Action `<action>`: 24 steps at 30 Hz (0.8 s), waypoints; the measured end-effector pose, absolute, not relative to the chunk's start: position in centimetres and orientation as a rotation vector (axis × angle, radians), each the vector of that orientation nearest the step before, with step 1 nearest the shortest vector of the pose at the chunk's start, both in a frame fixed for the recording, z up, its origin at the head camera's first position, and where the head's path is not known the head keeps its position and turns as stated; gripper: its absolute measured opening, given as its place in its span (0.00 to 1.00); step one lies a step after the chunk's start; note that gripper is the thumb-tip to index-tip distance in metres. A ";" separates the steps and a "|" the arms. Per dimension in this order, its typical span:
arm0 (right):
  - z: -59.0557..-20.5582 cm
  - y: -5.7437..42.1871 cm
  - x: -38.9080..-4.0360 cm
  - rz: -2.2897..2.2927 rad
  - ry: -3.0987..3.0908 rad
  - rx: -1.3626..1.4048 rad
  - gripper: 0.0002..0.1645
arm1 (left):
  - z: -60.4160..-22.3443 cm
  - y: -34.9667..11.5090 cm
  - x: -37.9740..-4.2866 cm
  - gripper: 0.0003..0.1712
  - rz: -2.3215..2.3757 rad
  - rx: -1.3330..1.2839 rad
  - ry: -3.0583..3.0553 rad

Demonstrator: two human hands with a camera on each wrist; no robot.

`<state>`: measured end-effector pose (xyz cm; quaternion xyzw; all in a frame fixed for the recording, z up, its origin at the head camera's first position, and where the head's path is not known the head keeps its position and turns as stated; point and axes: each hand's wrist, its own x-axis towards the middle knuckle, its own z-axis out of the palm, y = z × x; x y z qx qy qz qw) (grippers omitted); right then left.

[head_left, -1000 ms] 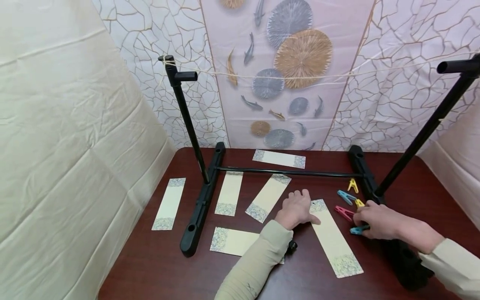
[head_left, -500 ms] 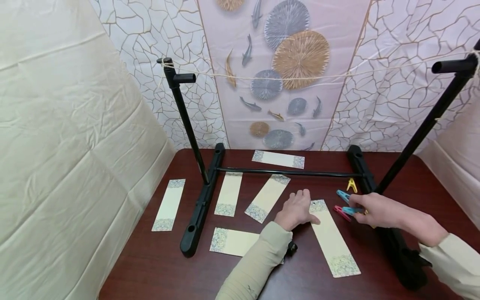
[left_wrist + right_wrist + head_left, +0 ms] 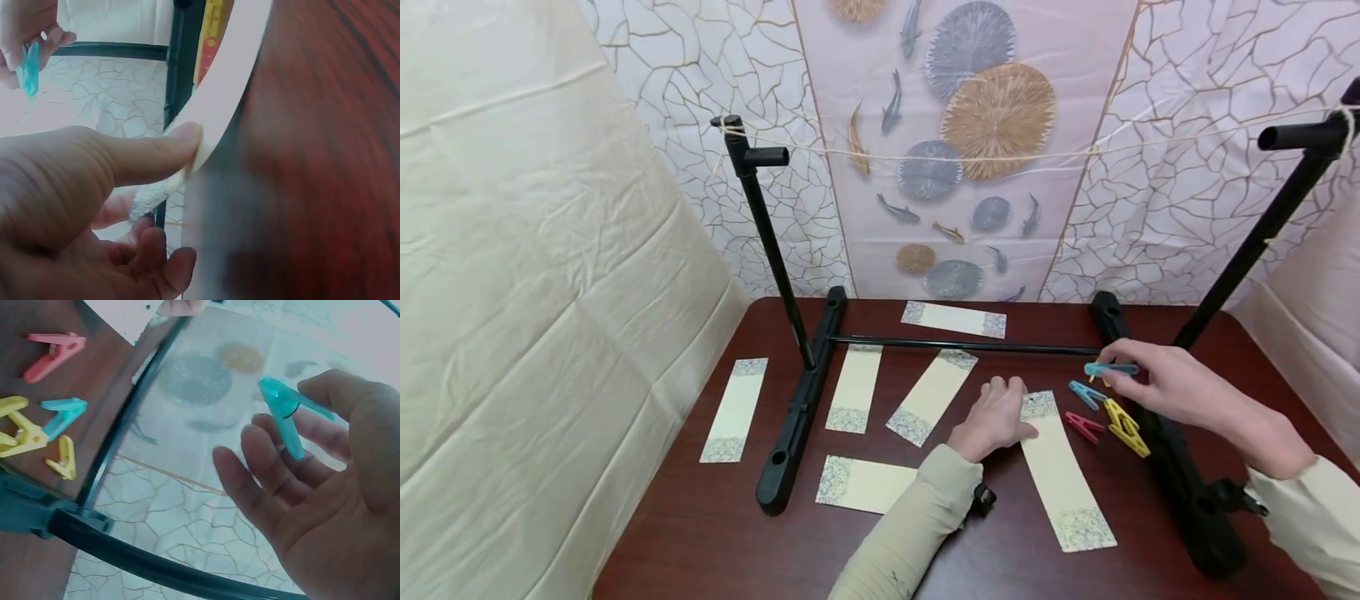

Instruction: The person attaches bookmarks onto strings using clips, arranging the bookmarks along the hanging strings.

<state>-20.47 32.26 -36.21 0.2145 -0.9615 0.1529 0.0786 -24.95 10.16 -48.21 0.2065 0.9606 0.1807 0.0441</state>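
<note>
Right hand (image 3: 1172, 385): raised above the table (image 3: 700, 517), pinching a blue peg (image 3: 1111, 368) between thumb and fingers. Wrist view shows the peg (image 3: 284, 415) held at its handle end, jaw end pointing away from the palm; other fingers loosely spread.

Just below and left of that hand, on the table: a second blue peg (image 3: 1084, 393), a red peg (image 3: 1084, 427), a yellow peg (image 3: 1126, 427). Wrist view shows one more small yellow peg (image 3: 62, 459) beside them. All lie close together, none touching the hand.

Under the right hand runs the right foot (image 3: 1172, 467) of a black stand. Its right pole (image 3: 1262, 237) rises behind the hand. A low crossbar (image 3: 962, 344) runs left from there to the left foot (image 3: 797, 417) and left pole (image 3: 767, 242). A string (image 3: 1000, 156) spans the two pole tops, well above both hands.

Left hand (image 3: 992, 417): down on the table, left of the pegs, fingers on the top end of a paper strip (image 3: 1063, 475). Wrist view shows the thumb (image 3: 156, 153) pressing the strip's edge (image 3: 225, 94), that end bent up off the table; fingers curled underneath.

Further left of this hand: five more strips lie flat and scattered, one (image 3: 931, 396) just beside it, one (image 3: 859, 483) near the sleeve, one (image 3: 853, 387) by the left foot, one (image 3: 733, 408) beyond that foot, one (image 3: 953, 318) behind the crossbar.
</note>
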 end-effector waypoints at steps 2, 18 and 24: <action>-35.8 32.3 -20.6 0.473 -2.794 0.631 0.11 | -47.9 10.0 -25.0 0.28 0.646 0.651 2.902; -32.0 33.0 -21.1 0.596 -2.405 0.598 0.08 | -43.6 10.1 -25.2 0.27 1.379 0.778 2.596; -30.5 32.9 -20.7 0.640 -2.435 0.488 0.03 | -42.0 10.6 -25.4 0.26 1.552 0.793 2.589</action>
